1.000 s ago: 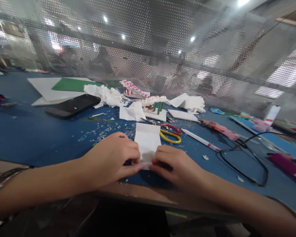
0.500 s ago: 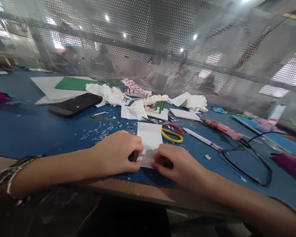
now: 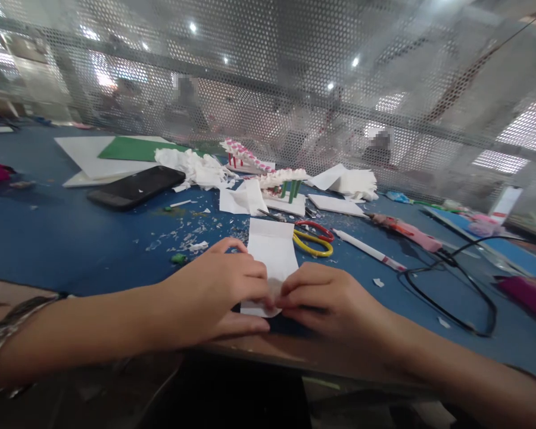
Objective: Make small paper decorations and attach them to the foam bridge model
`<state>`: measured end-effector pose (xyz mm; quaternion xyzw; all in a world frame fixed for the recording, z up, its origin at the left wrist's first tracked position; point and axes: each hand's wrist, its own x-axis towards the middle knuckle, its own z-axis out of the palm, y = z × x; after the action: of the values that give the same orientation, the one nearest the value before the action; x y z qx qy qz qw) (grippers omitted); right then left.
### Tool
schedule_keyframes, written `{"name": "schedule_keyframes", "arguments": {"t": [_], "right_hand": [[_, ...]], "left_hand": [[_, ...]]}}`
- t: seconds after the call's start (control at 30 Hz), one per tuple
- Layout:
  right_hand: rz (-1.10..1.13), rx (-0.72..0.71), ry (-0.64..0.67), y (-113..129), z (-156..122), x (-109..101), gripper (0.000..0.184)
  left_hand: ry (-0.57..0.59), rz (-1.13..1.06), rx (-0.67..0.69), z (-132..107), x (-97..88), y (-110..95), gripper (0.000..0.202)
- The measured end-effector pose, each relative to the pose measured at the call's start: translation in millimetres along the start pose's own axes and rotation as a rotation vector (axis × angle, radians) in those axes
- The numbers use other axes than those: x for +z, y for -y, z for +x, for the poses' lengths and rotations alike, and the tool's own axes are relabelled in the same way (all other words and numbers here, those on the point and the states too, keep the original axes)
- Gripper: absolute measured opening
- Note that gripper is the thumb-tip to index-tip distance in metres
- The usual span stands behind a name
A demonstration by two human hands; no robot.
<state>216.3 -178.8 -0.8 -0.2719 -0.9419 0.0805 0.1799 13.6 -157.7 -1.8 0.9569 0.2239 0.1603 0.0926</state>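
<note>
The desk (image 3: 62, 238) is covered in a blue mat and runs to a brown near edge. A perforated mesh screen (image 3: 268, 89) stands along its far edge. Toward the far left corner lie flat white sheets (image 3: 87, 161) with a green sheet (image 3: 134, 148) on top, and a dark phone (image 3: 136, 186) lies just in front of them. A black cable (image 3: 451, 286) loops over the right side.

At the middle of the near edge the left hand (image 3: 218, 292) and the right hand (image 3: 326, 298) meet over a white paper strip (image 3: 272, 250). The strip lies flat on the mat and runs away from the person. Its far end lies just beside the yellow and red scissors (image 3: 312, 241). A white pen (image 3: 368, 251) lies to the right of those, and small paper scraps (image 3: 192, 235) are scattered to the left.

The paper looks thin and already creased. An uneven pull between the two hands could tear it or set the crease crooked. The strip's near end is close to the desk's edge, so a slip could push it off.

Both hands are curled tight, not spread. The left fingers (image 3: 254, 280) and the right fingertips (image 3: 290, 292) pinch the strip's near end from either side, almost touching each other. The left thumb lies along the mat under that end. How much paper sits inside the pinch cannot be told.
</note>
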Motion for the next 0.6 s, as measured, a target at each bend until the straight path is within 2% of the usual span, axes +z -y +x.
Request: {"name": "schedule_keyframes", "arguments": {"t": [0.13, 0.33, 0.47, 0.6], "right_hand": [[-0.050, 0.033, -0.030, 4.0, 0.6, 2.1, 0.017], [0.041, 0.231, -0.058, 6.0, 6.6, 3.2, 0.016], [0.056, 0.322, -0.071, 6.1, 8.9, 3.7, 0.017], [0.047, 0.349, -0.075, 6.4, 9.9, 4.5, 0.017]], "left_hand": [[-0.012, 0.006, -0.014, 4.0, 1.2, -3.3, 0.008], [-0.034, 0.016, -0.132, 2.5, -0.1, -1.4, 0.025], [-0.061, 0.011, -0.173, 1.5, -1.9, 0.2, 0.021], [-0.046, 0.017, -0.217, 4.4, -3.4, 0.4, 0.022]]}}
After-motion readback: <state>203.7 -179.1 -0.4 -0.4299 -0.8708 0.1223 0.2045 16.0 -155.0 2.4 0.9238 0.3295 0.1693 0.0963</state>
